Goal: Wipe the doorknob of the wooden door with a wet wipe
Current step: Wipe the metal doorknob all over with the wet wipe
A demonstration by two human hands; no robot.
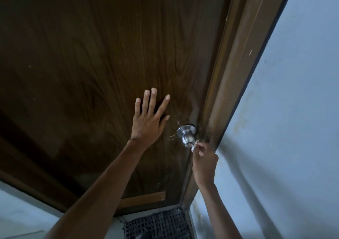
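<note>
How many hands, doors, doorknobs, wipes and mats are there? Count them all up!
Hands: 2, the left hand and the right hand
Wooden door: 1
Silver doorknob: 1
White wet wipe: 1
Black mat: 1
Total: 6

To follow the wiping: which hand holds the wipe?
The right hand, pinching the wipe at the knob; the left hand lies flat on the door.

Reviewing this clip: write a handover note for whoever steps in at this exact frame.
Left hand: flat on the wooden door, fingers spread, beside the doorknob, not touching it.
Right hand: pinches a small whitish wad, apparently the wet wipe, against the knob's front face.
Done: wipe brought to the knob.
Left: rub round the whole knob and its base plate; how much is already wiped cannot be told.
</note>
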